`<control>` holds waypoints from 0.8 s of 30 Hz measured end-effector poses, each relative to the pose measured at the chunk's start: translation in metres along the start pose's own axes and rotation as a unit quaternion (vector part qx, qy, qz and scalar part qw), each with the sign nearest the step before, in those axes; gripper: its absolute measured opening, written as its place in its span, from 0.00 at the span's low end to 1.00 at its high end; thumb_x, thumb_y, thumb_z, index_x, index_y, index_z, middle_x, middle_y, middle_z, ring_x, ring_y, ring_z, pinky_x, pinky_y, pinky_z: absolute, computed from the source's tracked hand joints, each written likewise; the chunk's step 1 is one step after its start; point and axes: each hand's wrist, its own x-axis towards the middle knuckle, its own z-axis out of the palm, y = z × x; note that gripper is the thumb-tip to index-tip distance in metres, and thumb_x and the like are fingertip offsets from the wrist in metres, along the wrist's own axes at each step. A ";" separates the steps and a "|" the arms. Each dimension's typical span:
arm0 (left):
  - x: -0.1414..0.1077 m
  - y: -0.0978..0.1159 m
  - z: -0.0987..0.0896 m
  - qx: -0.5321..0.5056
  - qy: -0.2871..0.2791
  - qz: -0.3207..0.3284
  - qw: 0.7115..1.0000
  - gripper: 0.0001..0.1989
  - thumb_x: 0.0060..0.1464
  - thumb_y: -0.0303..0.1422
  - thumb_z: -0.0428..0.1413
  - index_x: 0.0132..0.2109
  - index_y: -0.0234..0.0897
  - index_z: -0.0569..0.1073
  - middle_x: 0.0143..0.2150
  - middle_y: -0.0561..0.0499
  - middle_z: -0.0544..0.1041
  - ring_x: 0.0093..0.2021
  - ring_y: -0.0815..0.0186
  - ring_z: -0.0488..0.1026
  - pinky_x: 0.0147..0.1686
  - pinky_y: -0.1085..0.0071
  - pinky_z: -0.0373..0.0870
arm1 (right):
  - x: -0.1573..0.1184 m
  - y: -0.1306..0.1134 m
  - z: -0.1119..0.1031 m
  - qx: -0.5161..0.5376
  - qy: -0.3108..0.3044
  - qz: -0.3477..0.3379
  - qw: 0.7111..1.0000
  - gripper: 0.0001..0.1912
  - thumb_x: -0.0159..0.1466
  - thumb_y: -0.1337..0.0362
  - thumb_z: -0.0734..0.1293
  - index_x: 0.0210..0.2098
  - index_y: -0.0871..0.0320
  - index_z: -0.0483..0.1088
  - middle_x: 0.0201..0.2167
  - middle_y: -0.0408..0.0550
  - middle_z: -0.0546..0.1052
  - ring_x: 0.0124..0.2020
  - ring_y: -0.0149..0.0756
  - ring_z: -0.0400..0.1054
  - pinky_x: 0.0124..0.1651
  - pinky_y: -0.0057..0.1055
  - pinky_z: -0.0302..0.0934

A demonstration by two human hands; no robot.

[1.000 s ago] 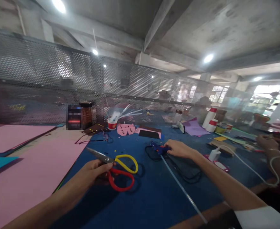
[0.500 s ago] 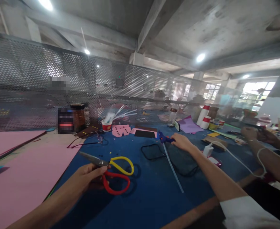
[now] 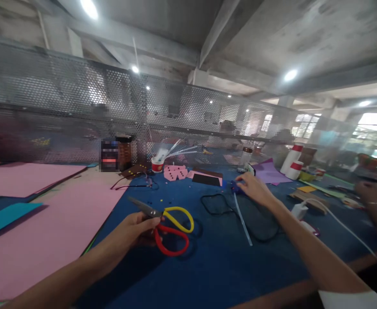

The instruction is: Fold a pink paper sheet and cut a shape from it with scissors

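In my left hand (image 3: 143, 225) is a pair of scissors (image 3: 172, 231) with one yellow and one red handle loop. The fingers grip them near the pivot, and the blades point up and left, slightly apart. My right hand (image 3: 254, 189) reaches forward with its fingers closed on a blue glue gun (image 3: 235, 188), partly hidden under them. A long translucent glue stick (image 3: 243, 221) trails from the gun toward me. A black cord (image 3: 212, 195) lies looped on the blue tabletop (image 3: 204, 266) beside it.
Pink sheets (image 3: 56, 240) and a blue strip (image 3: 8, 219) cover the left side. Glasses (image 3: 133, 186), a paper cup (image 3: 157, 165) with glue sticks, and dotted pink card (image 3: 175, 172) line the back. A charger (image 3: 299, 210) with white cable lies right, near another person's hand (image 3: 368, 191).
The view has swung left, shifting everything rightward. My right hand has shifted from the glue gun's handle end to over its body. My left hand still holds the scissors.
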 end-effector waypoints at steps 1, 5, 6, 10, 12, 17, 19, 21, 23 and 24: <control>0.000 0.000 0.000 0.001 -0.004 0.007 1.000 0.16 0.54 0.45 0.60 0.39 0.35 0.76 0.36 0.46 0.79 0.38 0.59 0.77 0.41 0.64 0.75 | -0.006 -0.027 -0.008 0.077 0.023 -0.055 0.995 0.11 0.67 0.63 0.61 0.45 0.57 0.73 0.44 0.50 0.75 0.43 0.37 0.70 0.47 0.32 0.60; -0.002 0.000 0.001 -0.003 -0.003 0.014 1.000 0.15 0.54 0.43 0.60 0.39 0.35 0.75 0.36 0.47 0.79 0.37 0.59 0.77 0.40 0.63 0.74 | -0.047 -0.136 -0.030 0.247 -0.034 -0.237 0.939 0.12 0.68 0.56 0.61 0.44 0.54 0.70 0.40 0.45 0.74 0.35 0.31 0.69 0.38 0.28 0.61; -0.003 0.000 0.001 -0.007 -0.002 0.017 1.000 0.14 0.54 0.43 0.60 0.39 0.35 0.75 0.35 0.47 0.78 0.36 0.60 0.76 0.40 0.64 0.74 | -0.056 -0.156 -0.031 0.240 -0.050 -0.259 0.934 0.14 0.66 0.54 0.63 0.47 0.54 0.69 0.43 0.46 0.74 0.35 0.31 0.69 0.38 0.28 0.61; -0.006 0.000 0.002 -0.030 -0.030 0.054 0.998 0.14 0.54 0.42 0.60 0.35 0.34 0.74 0.33 0.49 0.77 0.34 0.62 0.75 0.38 0.65 0.74 | -0.071 -0.194 -0.020 0.141 -0.072 -0.299 0.941 0.21 0.61 0.51 0.69 0.47 0.57 0.67 0.45 0.50 0.72 0.41 0.39 0.69 0.41 0.34 0.60; -0.008 0.002 0.003 -0.031 -0.036 0.062 0.997 0.14 0.55 0.42 0.60 0.36 0.33 0.75 0.34 0.47 0.78 0.34 0.62 0.76 0.38 0.65 0.74 | -0.068 -0.197 -0.011 0.121 -0.097 -0.307 0.939 0.18 0.61 0.52 0.68 0.44 0.56 0.67 0.43 0.49 0.74 0.40 0.39 0.69 0.40 0.33 0.59; -0.013 0.008 0.002 -0.033 -0.076 0.068 0.994 0.16 0.55 0.43 0.59 0.42 0.33 0.74 0.37 0.45 0.80 0.35 0.64 0.77 0.38 0.67 0.73 | -0.047 -0.185 0.004 0.127 -0.105 -0.270 0.949 0.09 0.62 0.59 0.65 0.40 0.55 0.67 0.39 0.47 0.76 0.35 0.36 0.70 0.35 0.30 0.55; -0.013 0.008 0.001 -0.036 -0.076 0.051 0.995 0.19 0.54 0.43 0.60 0.49 0.35 0.71 0.40 0.43 0.80 0.35 0.63 0.78 0.37 0.67 0.73 | -0.033 -0.171 0.009 0.116 -0.090 -0.244 0.958 0.10 0.61 0.58 0.65 0.40 0.55 0.68 0.37 0.47 0.77 0.33 0.37 0.70 0.34 0.30 0.55; -0.012 0.007 0.000 -0.026 -0.069 0.035 0.997 0.22 0.54 0.42 0.60 0.51 0.35 0.69 0.40 0.41 0.81 0.34 0.63 0.78 0.36 0.67 0.73 | -0.016 -0.152 0.016 0.093 -0.075 -0.215 0.969 0.11 0.62 0.56 0.64 0.41 0.55 0.69 0.39 0.49 0.77 0.35 0.39 0.71 0.36 0.31 0.56; -0.010 0.006 -0.001 0.013 -0.062 0.046 0.997 0.20 0.54 0.43 0.59 0.48 0.34 0.70 0.38 0.41 0.81 0.32 0.64 0.78 0.33 0.68 0.72 | 0.002 -0.131 0.026 0.061 -0.074 -0.191 0.977 0.13 0.62 0.54 0.63 0.42 0.54 0.69 0.40 0.49 0.77 0.37 0.41 0.71 0.36 0.32 0.57; -0.009 0.006 -0.002 0.041 -0.054 0.059 0.996 0.18 0.54 0.43 0.58 0.45 0.33 0.71 0.37 0.42 0.81 0.31 0.64 0.77 0.32 0.69 0.71 | 0.010 -0.121 0.032 0.047 -0.082 -0.179 0.979 0.14 0.62 0.53 0.63 0.42 0.54 0.70 0.40 0.49 0.77 0.38 0.42 0.71 0.36 0.32 0.57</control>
